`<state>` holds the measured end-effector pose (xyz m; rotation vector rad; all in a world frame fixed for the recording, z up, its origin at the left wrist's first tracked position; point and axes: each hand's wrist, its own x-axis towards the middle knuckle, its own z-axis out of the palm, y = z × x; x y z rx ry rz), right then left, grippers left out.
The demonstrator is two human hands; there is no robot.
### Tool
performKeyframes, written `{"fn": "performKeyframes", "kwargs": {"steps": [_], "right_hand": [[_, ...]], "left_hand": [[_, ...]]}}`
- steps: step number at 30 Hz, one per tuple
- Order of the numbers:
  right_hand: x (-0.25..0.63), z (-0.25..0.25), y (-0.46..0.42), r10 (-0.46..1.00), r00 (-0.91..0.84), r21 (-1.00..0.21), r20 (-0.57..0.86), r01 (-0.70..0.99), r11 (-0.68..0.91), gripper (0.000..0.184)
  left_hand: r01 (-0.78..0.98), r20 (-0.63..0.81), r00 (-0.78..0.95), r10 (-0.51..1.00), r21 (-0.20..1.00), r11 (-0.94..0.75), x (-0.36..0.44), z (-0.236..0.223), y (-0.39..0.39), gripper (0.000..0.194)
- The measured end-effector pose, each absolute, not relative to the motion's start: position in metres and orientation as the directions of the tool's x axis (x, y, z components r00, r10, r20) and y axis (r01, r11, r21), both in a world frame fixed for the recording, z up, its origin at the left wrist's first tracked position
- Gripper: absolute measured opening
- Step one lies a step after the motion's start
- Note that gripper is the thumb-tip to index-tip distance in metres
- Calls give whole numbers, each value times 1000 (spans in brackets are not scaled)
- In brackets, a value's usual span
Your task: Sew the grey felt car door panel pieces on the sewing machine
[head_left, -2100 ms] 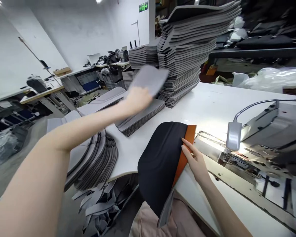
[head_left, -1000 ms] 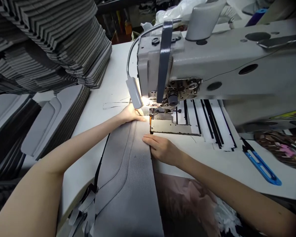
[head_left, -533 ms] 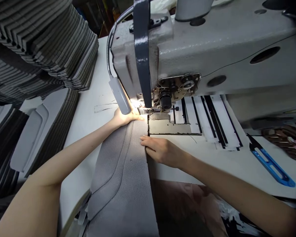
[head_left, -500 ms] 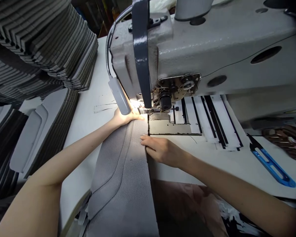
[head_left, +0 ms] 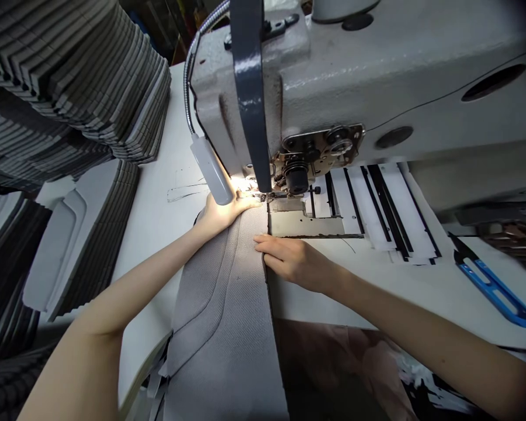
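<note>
Presently on the bench: one grey mesh panel (head_left: pixel 223 327), flat on the table (head_left: pixel 158 245), a curved seam running down it, its far end reaching the presser foot (head_left: pixel 263 190) of a sewing machine (head_left: pixel 377 88).

Left hand (head_left: pixel 223 215): open, palm down on the panel's far end, just beside the foot, under the lamp (head_left: pixel 211 169). Right hand (head_left: pixel 291 260): open, fingers together, flat along the panel's right edge, near the needle plate (head_left: pixel 298 225). Neither hand grips.

Holdings, left of the panel: two piles of grey panels, dark layers showing at their edges: a tall pile (head_left: pixel 74 76) and a lower pile (head_left: pixel 83 234).

Right of the plate: black-and-white strips (head_left: pixel 377 204), and, further off, blue thread snips (head_left: pixel 493 290) on the table — apart from both hands.

Below the table edge: pinkish cloth (head_left: pixel 333 362).
</note>
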<state>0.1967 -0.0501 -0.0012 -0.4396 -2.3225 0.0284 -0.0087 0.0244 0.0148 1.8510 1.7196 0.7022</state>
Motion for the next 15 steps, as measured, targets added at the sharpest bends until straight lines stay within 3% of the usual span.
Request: {"fn": "performKeyframes", "kwargs": {"steps": [2,5,8,15], "right_hand": [[197,0,-50,316,-681,-130,660,311,941,38],[198,0,-48,322,-715,-120,621,320,940,37],[199,-1,-46,316,-707,-95,633,334,938,35],[196,-6,-49,334,-703,-117,628,339,933,36]], "left_hand": [[826,147,261,954,478,-299,-2,23,3,14],[780,192,528,827,275,-562,6,30,-27,28],[751,225,581,782,221,-622,9,29,-42,37],[768,268,560,784,188,-613,7,20,-41,33]]}}
